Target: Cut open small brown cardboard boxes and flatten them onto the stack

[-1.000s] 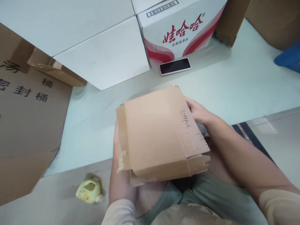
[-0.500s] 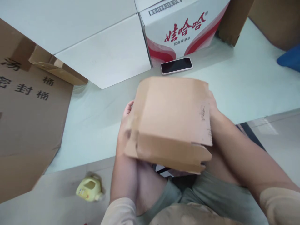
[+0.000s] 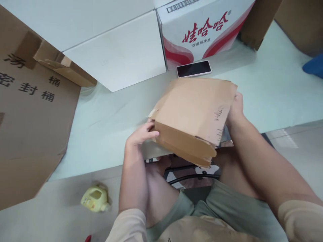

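Note:
A brown cardboard box (image 3: 194, 107), partly folded, is tilted over the front edge of the pale table, its near side facing me. My left hand (image 3: 143, 132) grips its near left corner, thumb on the near side and the other fingers partly hidden behind the edge. On the right, my right hand (image 3: 236, 104) is closed at the box's right side, with some fingers out of sight behind the cardboard. Dark printed marks show along the right part of the top face. Just beyond the box a phone (image 3: 193, 69) lies screen up.
White cartons (image 3: 116, 60) and a white carton with red lettering (image 3: 204, 37) stand at the back of the table (image 3: 101, 134). A large brown carton (image 3: 32, 134) is on the left. A yellow jug (image 3: 95, 199) is on the floor; something blue (image 3: 314, 68) sits far right.
The box has turned and moved away from me, further onto the table. My left hand has shifted to its near left corner, and its thumb now shows. The right hand stays at the right side.

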`<state>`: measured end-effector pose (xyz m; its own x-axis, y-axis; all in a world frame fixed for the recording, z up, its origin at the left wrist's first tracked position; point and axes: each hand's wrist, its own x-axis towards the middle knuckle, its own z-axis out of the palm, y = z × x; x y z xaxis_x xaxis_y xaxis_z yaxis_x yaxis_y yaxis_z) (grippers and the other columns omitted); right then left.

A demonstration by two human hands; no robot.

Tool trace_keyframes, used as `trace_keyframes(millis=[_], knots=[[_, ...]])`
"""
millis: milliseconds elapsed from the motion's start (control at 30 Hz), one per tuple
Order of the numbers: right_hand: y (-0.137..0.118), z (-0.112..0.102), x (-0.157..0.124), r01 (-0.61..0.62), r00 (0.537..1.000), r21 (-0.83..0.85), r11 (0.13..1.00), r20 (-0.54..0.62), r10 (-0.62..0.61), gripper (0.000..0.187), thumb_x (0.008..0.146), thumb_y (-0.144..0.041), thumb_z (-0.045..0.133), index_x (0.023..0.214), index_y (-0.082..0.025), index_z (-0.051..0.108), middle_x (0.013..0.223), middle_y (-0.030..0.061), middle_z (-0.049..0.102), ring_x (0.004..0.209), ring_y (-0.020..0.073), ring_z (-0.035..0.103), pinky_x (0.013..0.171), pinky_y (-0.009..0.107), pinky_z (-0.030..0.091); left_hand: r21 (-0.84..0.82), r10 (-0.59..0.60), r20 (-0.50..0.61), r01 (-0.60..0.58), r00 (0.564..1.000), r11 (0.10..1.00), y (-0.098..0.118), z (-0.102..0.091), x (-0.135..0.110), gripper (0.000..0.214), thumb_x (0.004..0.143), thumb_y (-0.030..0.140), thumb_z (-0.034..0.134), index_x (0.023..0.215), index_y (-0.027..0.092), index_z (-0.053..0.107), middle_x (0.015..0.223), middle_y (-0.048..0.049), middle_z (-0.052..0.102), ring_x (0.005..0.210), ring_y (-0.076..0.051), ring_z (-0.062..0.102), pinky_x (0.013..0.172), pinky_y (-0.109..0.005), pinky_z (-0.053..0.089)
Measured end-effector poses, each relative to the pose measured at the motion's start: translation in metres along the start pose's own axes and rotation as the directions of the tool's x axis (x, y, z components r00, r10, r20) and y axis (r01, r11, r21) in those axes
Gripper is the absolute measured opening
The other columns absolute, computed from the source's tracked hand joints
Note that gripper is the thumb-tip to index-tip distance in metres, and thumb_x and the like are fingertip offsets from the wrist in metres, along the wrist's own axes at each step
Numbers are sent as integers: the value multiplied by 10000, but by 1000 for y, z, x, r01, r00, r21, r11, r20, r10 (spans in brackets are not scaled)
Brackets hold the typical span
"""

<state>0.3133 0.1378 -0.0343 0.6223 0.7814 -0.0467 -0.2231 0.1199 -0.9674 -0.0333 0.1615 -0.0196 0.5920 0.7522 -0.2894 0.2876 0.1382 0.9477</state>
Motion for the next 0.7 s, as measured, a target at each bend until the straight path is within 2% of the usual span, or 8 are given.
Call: trace_keyframes(millis=[100, 200, 300, 367, 467, 567, 633, 700], knots=[[-2, 6, -6, 15, 992, -42, 999, 126, -10, 316, 577, -342, 846, 812, -198, 692, 716, -15, 691, 751, 162, 650, 740, 313, 557, -4, -37, 85, 37, 996, 999, -3, 1, -1, 726, 543, 672, 905, 1072, 200, 746, 1132, -133, 749, 1212, -390, 648, 1058, -508, 525], [-3, 8, -8, 52, 982, -14, 999, 181, -49, 267, 621, -335, 841, 812, -206, 706, 727, -20, 701, 809, 172, 677, 813, 326, 571, -41, -13, -14, 12, 1000, 999, -6, 1, 0, 786, 517, 665, 917, 1108, 192, 704, 1196, -148, 727, 1258, -393, 621, 1088, -499, 497], [-3, 7, -6, 55, 989, -2, 998, 135, -54, 257, 607, -318, 844, 791, -203, 706, 758, -8, 720, 794, 169, 677, 784, 317, 575, -48, 36, -202, -46, 979, 998, -6, 0, 2, 742, 528, 683, 892, 1045, 192, 687, 1194, -145, 698, 1273, -374, 597, 1096, -474, 473], [-4, 6, -5, 57, 997, 2, 998, 54, -57, 257, 586, -312, 842, 768, -203, 696, 744, -5, 722, 752, 165, 666, 739, 314, 576, 28, 117, -307, -114, 944, 993, -3, -2, 2, 568, 582, 652, 872, 831, 189, 656, 1186, -132, 669, 1244, -334, 591, 1084, -430, 460], [-4, 5, -2, 53, 997, 37, 998, -59, -51, 238, 562, -282, 810, 749, -199, 688, 736, 0, 723, 694, 155, 652, 699, 313, 579, 71, 149, -358, -132, 922, 989, 2, 0, 2, 537, 666, 585, 847, 632, 193, 482, 998, -79, 658, 978, -229, 619, 899, -350, 491], [-1, 5, 0, 22, 995, 68, 997, -96, -15, 259, 541, -259, 793, 770, -190, 694, 761, 5, 725, 647, 134, 635, 676, 305, 579, -67, 75, -360, -106, 930, 992, 5, 4, 4, 499, 666, 543, 863, 825, 217, 520, 820, -1, 608, 751, -157, 559, 720, -289, 457], [3, 3, 2, 1, 995, 70, 998, -97, 5, 277, 547, -270, 790, 794, -188, 697, 763, 2, 721, 632, 127, 623, 664, 300, 573, -120, 44, -356, -93, 933, 988, 6, 7, 5, 569, 632, 500, 888, 980, 234, 524, 849, 13, 608, 752, -151, 566, 693, -270, 454], [9, 1, 6, -14, 1000, 47, 999, -5, 14, 268, 590, -303, 770, 822, -205, 679, 742, -20, 703, 635, 120, 610, 664, 285, 563, -125, 17, -313, -59, 950, 990, 6, 9, 6, 619, 610, 458, 899, 1045, 237, 518, 897, 8, 610, 776, -146, 575, 684, -255, 463]])
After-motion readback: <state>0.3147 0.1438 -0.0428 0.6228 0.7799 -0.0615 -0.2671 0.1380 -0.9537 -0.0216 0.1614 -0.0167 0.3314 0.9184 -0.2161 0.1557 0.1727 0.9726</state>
